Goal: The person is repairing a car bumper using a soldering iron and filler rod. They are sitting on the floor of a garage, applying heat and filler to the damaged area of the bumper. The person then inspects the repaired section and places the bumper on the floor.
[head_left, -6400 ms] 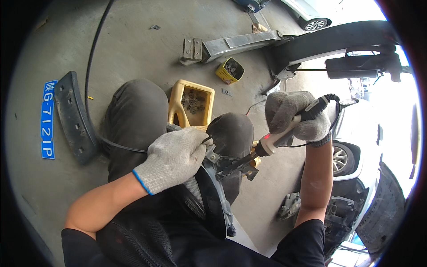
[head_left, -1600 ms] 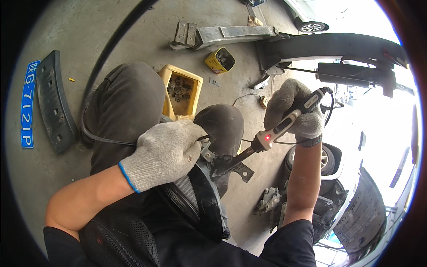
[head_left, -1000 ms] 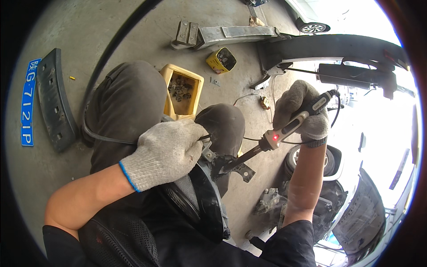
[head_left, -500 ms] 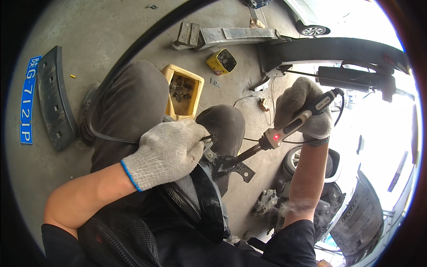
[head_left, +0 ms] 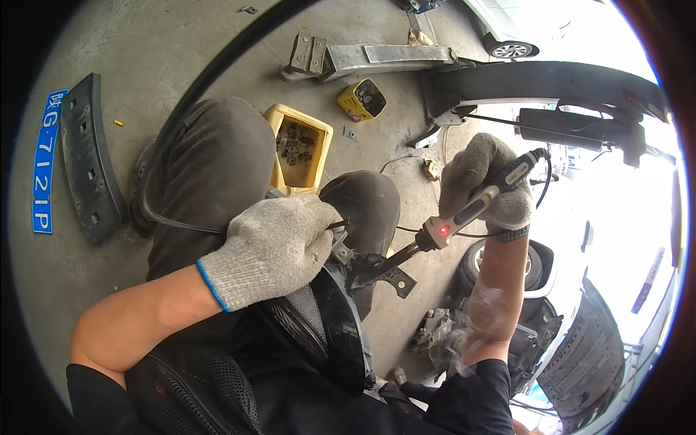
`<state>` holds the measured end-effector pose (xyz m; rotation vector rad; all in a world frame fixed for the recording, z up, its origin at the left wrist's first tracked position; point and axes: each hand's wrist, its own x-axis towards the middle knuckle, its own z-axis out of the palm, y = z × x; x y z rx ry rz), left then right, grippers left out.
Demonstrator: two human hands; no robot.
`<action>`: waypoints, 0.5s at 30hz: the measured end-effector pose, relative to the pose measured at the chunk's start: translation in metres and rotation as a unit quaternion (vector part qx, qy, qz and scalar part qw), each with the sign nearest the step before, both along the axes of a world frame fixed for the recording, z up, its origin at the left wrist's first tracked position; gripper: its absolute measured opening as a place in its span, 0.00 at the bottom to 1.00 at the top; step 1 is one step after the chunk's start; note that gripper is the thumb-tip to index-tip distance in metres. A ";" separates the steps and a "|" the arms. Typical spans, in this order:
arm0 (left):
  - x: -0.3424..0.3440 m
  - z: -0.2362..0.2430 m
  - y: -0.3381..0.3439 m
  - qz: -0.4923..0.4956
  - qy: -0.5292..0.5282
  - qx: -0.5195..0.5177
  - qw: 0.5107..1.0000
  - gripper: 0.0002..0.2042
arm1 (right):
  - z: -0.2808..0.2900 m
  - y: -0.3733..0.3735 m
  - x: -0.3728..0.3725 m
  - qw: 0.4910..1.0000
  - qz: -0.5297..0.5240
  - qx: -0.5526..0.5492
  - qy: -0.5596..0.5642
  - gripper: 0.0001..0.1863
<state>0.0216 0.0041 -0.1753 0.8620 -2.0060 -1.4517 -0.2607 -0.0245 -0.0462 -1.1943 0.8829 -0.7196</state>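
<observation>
My gloved left hand (head_left: 279,246) is closed around a thin black strip (head_left: 337,225) at the upper edge of a black plastic car part (head_left: 333,333) lying across my lap. Its fingertips are partly hidden. My gloved right hand (head_left: 486,185) grips a corded hot tool (head_left: 446,225) with a lit red indicator. The tool's dark blade slants down-left onto the part beside a metal bracket (head_left: 399,279). Pale smoke (head_left: 478,319) drifts in front of my right forearm.
Yellow containers (head_left: 326,152) (head_left: 348,98) with small parts stand beyond my knees. A black trim (head_left: 90,159) and blue plate (head_left: 47,163) lie left. A lift arm (head_left: 384,56) crosses above; cars and mechanical parts (head_left: 435,333) are right. Someone's leg (head_left: 417,391) shows at the bottom.
My right hand and tool have shifted slightly down-left over the last half-second, and the smoke has thickened. Since the oldest frame, another person's leg has appeared at the bottom.
</observation>
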 end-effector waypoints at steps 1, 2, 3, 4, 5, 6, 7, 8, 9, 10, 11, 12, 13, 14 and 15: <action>0.001 0.000 0.000 0.001 -0.003 0.000 1.000 0.07 | -0.002 -0.001 -0.001 1.000 0.000 0.003 0.000 0.19; 0.000 0.000 0.000 -0.001 -0.002 0.000 1.000 0.07 | -0.001 -0.001 -0.002 1.000 -0.001 0.005 0.004 0.19; 0.000 0.000 0.000 0.001 0.003 -0.005 1.000 0.07 | 0.002 -0.001 -0.002 1.000 -0.005 0.001 0.014 0.20; 0.000 0.001 0.000 0.002 0.007 -0.010 1.000 0.07 | 0.006 -0.001 -0.001 1.000 -0.009 -0.003 0.025 0.20; 0.000 0.000 0.000 0.005 0.010 -0.015 1.000 0.07 | 0.007 -0.001 -0.001 0.999 -0.012 -0.006 0.034 0.21; 0.000 0.001 0.000 0.005 0.009 -0.015 1.000 0.07 | 0.007 -0.002 -0.001 1.000 -0.010 0.000 0.025 0.21; 0.000 0.001 0.000 0.004 0.009 -0.014 1.000 0.07 | 0.005 -0.003 -0.002 1.000 -0.008 0.006 0.017 0.21; 0.001 0.001 0.000 0.003 0.009 -0.014 1.000 0.07 | 0.004 -0.003 -0.003 1.000 -0.006 0.012 0.008 0.21; 0.001 0.001 0.000 0.004 0.008 -0.014 1.000 0.07 | 0.001 -0.002 -0.003 1.000 -0.009 0.020 0.004 0.22; 0.000 0.000 0.000 0.005 0.007 -0.013 1.000 0.07 | -0.003 0.000 -0.003 1.000 -0.012 0.027 -0.001 0.22; 0.000 0.000 0.000 0.006 0.005 -0.013 1.000 0.07 | -0.005 0.001 -0.003 0.999 -0.015 0.034 -0.005 0.22; 0.000 0.000 0.000 0.006 0.007 -0.014 1.000 0.07 | -0.002 -0.001 -0.004 0.999 -0.011 0.045 0.007 0.22; 0.001 0.000 0.000 0.007 0.009 -0.015 1.000 0.07 | -0.003 -0.002 -0.005 0.999 -0.011 0.037 0.004 0.22; 0.000 0.000 0.000 0.006 0.012 -0.016 1.000 0.07 | -0.003 -0.002 -0.005 1.000 -0.012 0.029 0.002 0.22; -0.001 0.000 0.000 0.006 0.015 -0.016 1.000 0.07 | -0.002 -0.002 -0.005 1.000 -0.014 0.020 0.001 0.22</action>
